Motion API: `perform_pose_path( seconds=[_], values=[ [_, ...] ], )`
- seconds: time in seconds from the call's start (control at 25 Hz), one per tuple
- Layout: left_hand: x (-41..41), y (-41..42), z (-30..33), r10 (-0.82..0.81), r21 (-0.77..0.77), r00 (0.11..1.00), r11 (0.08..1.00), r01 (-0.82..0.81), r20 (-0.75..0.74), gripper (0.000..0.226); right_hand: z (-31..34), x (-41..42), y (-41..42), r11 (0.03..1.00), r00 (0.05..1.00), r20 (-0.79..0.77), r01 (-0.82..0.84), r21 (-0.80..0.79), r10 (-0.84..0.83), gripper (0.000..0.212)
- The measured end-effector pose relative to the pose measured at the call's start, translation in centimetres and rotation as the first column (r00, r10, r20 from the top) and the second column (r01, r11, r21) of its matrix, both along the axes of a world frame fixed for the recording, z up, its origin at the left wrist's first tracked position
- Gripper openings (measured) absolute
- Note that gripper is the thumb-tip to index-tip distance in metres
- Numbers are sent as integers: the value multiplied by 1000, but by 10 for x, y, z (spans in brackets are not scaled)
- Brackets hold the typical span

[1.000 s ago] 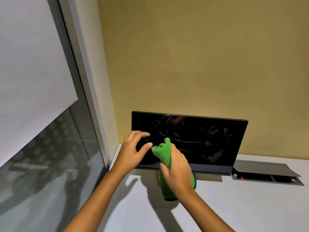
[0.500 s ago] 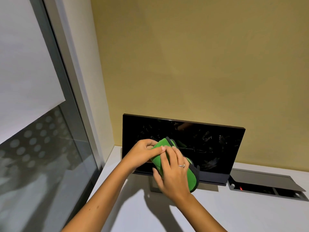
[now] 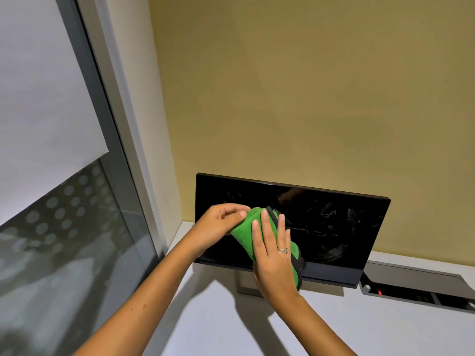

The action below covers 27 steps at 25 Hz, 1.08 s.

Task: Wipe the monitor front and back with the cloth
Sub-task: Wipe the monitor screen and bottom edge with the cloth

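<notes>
Both hands now work the cloth (image 3: pixel 244 231): my right hand (image 3: pixel 273 255) has flattened it against the monitor (image 3: pixel 334 227), fingers straight; my left hand (image 3: pixel 221 222) pinches its ten-o'clock corner. Front wiping probably just starting.

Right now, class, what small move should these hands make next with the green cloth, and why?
Probably sweep the right hand, flat on the green cloth, rightward across the monitor: smears show there, and the left hand only pinches the cloth's corner.

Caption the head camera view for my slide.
Both hands fold a green microfibre cloth before a smudged black monitor.
</notes>
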<state>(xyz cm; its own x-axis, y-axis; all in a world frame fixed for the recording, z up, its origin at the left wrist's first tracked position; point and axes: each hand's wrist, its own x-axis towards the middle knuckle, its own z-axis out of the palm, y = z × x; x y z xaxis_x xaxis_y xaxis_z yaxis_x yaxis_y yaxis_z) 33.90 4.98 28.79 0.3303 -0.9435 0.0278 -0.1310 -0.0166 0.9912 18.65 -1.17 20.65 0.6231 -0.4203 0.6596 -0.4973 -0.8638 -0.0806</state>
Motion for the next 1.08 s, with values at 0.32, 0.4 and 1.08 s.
perform_pose_path(
  seconds=[0.32,0.4,1.08],
  values=[
    [122,-12,11,102,44,624,976,-214,775,66,31,58,17,942,945,159,248,227,-287,98],
    [133,-23,9,4,90,608,988,-124,794,68,35,84,17,930,927,179,285,232,-329,93],
    [164,-36,9,-39,81,701,996,-27,713,71,-30,180,-7,932,940,110,336,-134,-323,52]
  ],
)
